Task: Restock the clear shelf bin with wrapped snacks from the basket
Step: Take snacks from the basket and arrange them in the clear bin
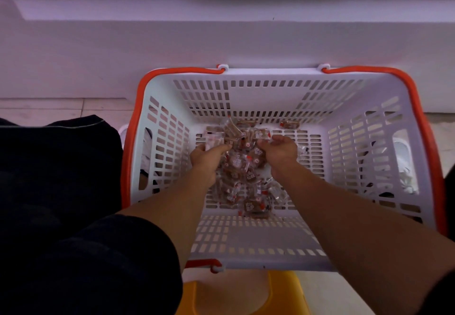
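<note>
A white slotted basket [369, 147] with an orange rim and handles stands on the floor below me. On its bottom lies a heap of small brown wrapped snacks [242, 174] in clear wrappers. Both my arms reach down into the basket. My left hand [208, 158] grips a bunch of snacks at the heap's left side, fingers curled round them. My right hand [279, 150] holds more snacks at the heap's far right, fingers closed over them. The clear shelf bin is not in view.
A white shelf base or wall [221, 43] rises just behind the basket. A yellow stool [283, 292] shows below the basket's near edge. My dark-clothed knee [61, 179] is at the left, beside the basket.
</note>
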{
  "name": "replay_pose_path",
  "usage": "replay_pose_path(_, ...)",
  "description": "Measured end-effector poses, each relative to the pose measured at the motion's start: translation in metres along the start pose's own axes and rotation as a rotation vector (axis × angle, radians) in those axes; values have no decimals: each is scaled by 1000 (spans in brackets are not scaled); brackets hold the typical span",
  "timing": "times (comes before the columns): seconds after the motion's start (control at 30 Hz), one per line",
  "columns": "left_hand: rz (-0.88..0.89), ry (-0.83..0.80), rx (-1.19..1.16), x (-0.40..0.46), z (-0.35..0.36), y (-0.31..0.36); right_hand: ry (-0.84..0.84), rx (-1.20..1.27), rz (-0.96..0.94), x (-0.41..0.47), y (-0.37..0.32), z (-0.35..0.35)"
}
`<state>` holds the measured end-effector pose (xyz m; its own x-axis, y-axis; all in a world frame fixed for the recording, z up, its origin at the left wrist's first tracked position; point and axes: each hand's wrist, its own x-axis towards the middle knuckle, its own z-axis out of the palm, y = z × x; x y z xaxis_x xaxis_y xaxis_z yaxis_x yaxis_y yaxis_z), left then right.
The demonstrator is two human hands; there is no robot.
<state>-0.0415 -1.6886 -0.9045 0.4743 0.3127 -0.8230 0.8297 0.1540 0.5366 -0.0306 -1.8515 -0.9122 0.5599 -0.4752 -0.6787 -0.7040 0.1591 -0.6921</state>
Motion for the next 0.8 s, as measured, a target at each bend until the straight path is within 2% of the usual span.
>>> replay_pose_path(0.1,20,-52,85,-1,3,-2,-61,-269,-168,-1,3,2)
replay_pose_path(0.2,5,-80,82,0,5,-4,-120,-452,-240,1,4,-4)
replay_pose_path(0.33,99,-81,225,1,7,-5,-205,-313,-96,7,-2,-13)
replay_pose_path(0.43,240,-89,448,-7,10,-6,-241,-397,-113,4,1,-20)
replay_pose_path(0.57,247,-145,497,-6,14,-11,-139,-438,-105,3,6,-15)
replay_pose_path(0.7,262,-198,524,-6,16,-13,-157,-566,-162,2,14,-12)
replay_pose_path(0.8,205,-150,511,-5,18,-16,-126,-522,-199,1,19,-15)
